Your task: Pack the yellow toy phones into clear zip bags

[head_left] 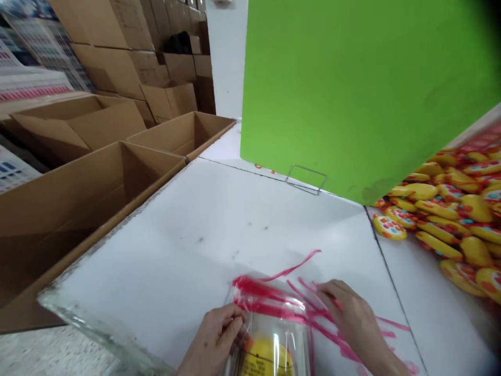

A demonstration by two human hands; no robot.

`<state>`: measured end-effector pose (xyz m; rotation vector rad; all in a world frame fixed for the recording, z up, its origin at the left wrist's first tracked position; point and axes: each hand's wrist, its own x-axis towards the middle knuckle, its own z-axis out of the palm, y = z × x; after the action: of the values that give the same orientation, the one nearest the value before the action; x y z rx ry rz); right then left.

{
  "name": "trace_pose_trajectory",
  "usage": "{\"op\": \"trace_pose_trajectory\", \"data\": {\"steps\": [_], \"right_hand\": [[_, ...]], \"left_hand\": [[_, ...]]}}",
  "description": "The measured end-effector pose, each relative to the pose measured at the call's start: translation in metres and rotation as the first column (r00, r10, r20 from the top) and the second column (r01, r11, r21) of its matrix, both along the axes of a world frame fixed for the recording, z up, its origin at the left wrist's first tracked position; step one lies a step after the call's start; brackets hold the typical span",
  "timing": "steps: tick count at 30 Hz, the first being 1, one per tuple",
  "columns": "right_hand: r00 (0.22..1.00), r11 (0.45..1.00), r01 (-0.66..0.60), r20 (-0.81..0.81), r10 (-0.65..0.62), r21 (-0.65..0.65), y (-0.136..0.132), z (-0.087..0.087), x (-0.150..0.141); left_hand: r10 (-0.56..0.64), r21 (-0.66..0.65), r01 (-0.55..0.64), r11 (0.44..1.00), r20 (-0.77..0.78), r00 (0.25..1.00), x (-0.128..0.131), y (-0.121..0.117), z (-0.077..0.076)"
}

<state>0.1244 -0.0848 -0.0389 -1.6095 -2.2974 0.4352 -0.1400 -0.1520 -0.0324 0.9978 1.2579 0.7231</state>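
A clear plastic bag [287, 330] with a pink-red top band lies at the near edge of the white table [219, 209], and something yellow with dark print shows inside it. My left hand [219, 334] is closed, thumb against fingers, on the bag's left edge. To the bag's right, my right hand [350, 310] pinches among pink-red plastic strips [321, 318]. These strips spread over the table under and around that hand. One thin strand [293, 270] curls up beyond the bag's top. Part of the bag is cut off by the bottom of the view.
Open cardboard boxes [152, 177] stand along the table's left edge, with stacked cartons [129, 62] behind. A large green panel [336, 94] rises at the back, a thin wire frame [307, 180] at its foot. Many yellow patterned pieces [462, 209] are heaped on the right.
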Motion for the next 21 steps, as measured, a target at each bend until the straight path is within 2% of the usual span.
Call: {"op": "trace_pose_trajectory", "data": {"steps": [2,3,8,10,12,14,16,21], "right_hand": [[1.0,1.0,0.007,-0.028,-0.008,-0.011,-0.003,0.002,0.007],[0.998,0.999,-0.032,-0.048,0.031,-0.024,-0.003,0.005,0.003],[0.952,0.951,-0.302,-0.076,0.298,-0.058,0.009,0.017,-0.058],[0.943,0.942,-0.333,-0.048,0.33,-0.053,0.013,0.016,-0.074],[0.95,0.948,-0.314,-0.026,0.313,-0.048,0.014,0.011,-0.073],[0.968,0.967,-0.252,-0.01,0.252,-0.04,0.012,0.007,-0.057],[0.985,0.984,-0.174,0.008,0.174,-0.033,0.007,0.003,-0.028],[0.991,0.995,0.097,0.096,-0.096,-0.005,-0.018,-0.011,0.068]], "left_hand": [[-0.005,-0.007,0.005,1.0,0.002,1.0,0.0,0.001,-0.002],[-0.006,-0.002,0.006,1.0,-0.002,1.0,0.001,0.001,-0.003],[0.004,0.015,-0.004,1.0,-0.027,1.0,0.0,0.0,-0.003],[0.011,0.012,-0.011,1.0,-0.035,0.999,-0.001,-0.001,-0.001],[0.01,0.01,-0.009,1.0,-0.039,0.999,-0.001,-0.001,0.002],[0.001,0.012,-0.001,1.0,-0.036,0.999,-0.001,-0.001,0.002],[-0.005,0.007,0.005,1.0,-0.03,1.0,-0.002,-0.001,0.001],[-0.005,0.026,0.004,1.0,0.033,0.999,-0.004,0.0,-0.005]]}}
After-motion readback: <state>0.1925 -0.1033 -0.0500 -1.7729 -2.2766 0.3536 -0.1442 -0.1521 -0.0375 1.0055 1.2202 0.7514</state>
